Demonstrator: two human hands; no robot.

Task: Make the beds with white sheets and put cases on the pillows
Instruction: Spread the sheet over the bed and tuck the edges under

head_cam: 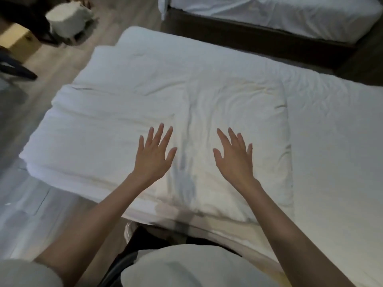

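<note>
Grip: my left hand [154,154] and right hand [235,156], both flat, fingers spread straight, holding nothing.
Beneath the right hand: white pillow [244,104], creased; I cannot tell whether I touch it.
Beneath and left of the left hand: folded white bedding [93,129].
Right of both hands: white sheet [335,146] on the mattress.
Ahead: second bed [290,15].

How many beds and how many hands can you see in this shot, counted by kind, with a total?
Beds: 2, the near bed and the far bed, both in white.
Hands: 2, the left hand and the right hand, both with fingers spread.
Total: 4
</note>
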